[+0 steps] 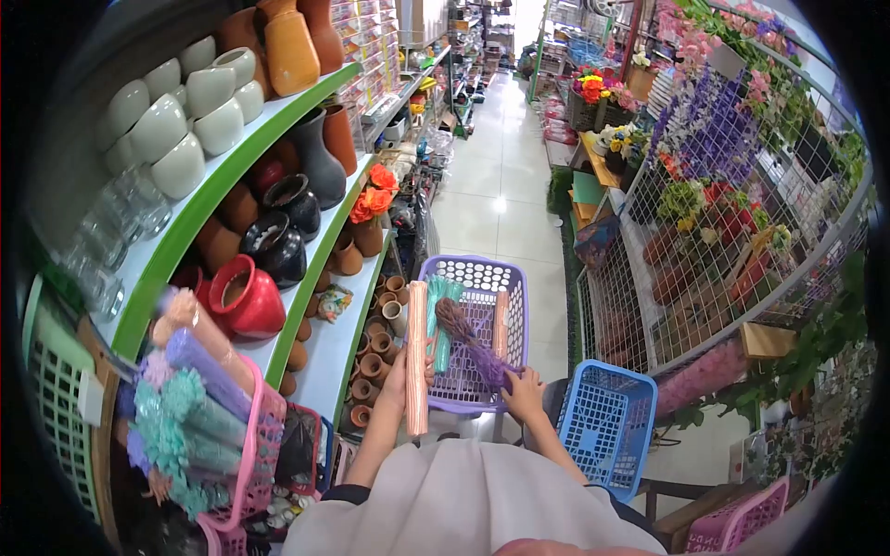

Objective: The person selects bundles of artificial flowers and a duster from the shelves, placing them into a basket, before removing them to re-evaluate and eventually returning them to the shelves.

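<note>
My left hand (397, 378) is closed around a long peach-and-white striped bundle (417, 357), held upright at the near left side of a purple plastic basket (468, 406). At the basket's near right corner, my right hand (525, 393) grips the purple end of a dried-flower-like bunch (473, 338), whose brownish head points up and left over the basket. Inside the basket lie a teal bundle (440, 320) on the left and another peach bundle (501, 324) on the right. The fingertips of my right hand are partly hidden.
A blue basket (607, 422) stands to the right. Left, a pink basket (260, 445) holds several pastel bundles beside green-edged shelves (306, 102) of pots and vases. Wire mesh racks (714, 287) with artificial flowers line the right. A tiled aisle (491, 176) runs ahead.
</note>
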`<state>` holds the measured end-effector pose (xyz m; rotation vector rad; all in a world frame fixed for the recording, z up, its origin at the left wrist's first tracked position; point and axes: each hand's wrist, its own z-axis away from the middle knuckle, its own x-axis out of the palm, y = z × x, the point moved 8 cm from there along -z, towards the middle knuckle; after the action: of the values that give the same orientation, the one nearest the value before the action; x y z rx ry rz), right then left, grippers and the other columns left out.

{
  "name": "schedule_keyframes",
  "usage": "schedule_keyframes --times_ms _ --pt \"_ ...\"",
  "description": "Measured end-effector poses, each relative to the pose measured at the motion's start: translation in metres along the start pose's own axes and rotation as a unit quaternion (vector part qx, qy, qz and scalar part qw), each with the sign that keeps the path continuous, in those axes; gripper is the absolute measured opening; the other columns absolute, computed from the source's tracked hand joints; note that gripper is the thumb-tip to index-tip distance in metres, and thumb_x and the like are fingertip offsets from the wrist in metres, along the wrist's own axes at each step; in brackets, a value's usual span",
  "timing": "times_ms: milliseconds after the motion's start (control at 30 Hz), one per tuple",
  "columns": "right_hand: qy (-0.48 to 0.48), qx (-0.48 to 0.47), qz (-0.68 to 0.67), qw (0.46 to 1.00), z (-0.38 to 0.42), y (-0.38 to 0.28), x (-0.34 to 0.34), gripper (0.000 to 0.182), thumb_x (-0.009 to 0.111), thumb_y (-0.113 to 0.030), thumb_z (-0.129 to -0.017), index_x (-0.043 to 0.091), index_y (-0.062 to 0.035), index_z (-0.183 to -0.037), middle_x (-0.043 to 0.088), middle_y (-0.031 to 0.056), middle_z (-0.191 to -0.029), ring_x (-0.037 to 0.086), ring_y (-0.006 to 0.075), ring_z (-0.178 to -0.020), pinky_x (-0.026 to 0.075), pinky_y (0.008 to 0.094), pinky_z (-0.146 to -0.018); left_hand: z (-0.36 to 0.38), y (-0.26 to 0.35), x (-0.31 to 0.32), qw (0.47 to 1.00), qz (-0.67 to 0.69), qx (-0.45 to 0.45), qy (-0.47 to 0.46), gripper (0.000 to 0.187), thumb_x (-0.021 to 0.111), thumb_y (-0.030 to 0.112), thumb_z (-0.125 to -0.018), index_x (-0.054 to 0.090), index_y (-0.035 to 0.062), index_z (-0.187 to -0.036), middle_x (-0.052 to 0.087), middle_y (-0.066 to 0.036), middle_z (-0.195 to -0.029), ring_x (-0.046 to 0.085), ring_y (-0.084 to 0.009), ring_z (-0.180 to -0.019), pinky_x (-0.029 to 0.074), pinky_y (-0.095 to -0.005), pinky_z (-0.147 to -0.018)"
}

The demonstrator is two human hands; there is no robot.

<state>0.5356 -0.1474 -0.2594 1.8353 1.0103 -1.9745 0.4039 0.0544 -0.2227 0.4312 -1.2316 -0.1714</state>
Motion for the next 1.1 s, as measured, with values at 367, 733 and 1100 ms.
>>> schedule_keyframes --times_ms 367,733,1100 --pt "-0.239 -0.159 -0.537 0.793 0.060 -0.131 -0.081 0.046 0.056 -0.024 -0.090 0.041 -0.0058 -0.130 0.053 0.0061 -0.118 0.052 0.0148 -0.104 0.043 0.0296 -0.084 0.136 -0.061 0.020 0.975 -0.200 0.082 0.041 0.050 0.036 0.043 -0.095 0.039 0.0051 -0.128 0.055 -0.006 -0.083 0.056 -0.0146 -0.065 0.050 -0.0260 -0.058" --pt "-0.307 -0.078 -0.644 0.696 0.167 -0.226 -0.116 0.044 0.064 -0.017 -0.084 0.044 0.0011 -0.119 0.059 0.0097 -0.103 0.058 0.0170 -0.095 0.048 0.0293 -0.082 0.329 -0.072 0.080 0.845 -0.486 0.175 0.138 0.052 0.045 0.031 -0.095 0.031 0.0014 -0.135 0.043 -0.011 -0.129 0.039 -0.0153 -0.120 0.031 -0.0295 -0.100" --pt "-0.080 -0.470 -0.695 0.538 0.184 -0.370 -0.329 0.058 0.070 -0.016 -0.075 0.039 0.0013 -0.121 0.054 0.0135 -0.107 0.054 0.0218 -0.101 0.044 0.0342 -0.088 0.481 0.080 0.184 0.475 -0.701 0.454 0.277 0.050 0.073 0.012 -0.071 0.054 0.0060 -0.117 0.056 -0.009 -0.116 0.053 -0.0235 -0.109 0.039 -0.0345 -0.094"
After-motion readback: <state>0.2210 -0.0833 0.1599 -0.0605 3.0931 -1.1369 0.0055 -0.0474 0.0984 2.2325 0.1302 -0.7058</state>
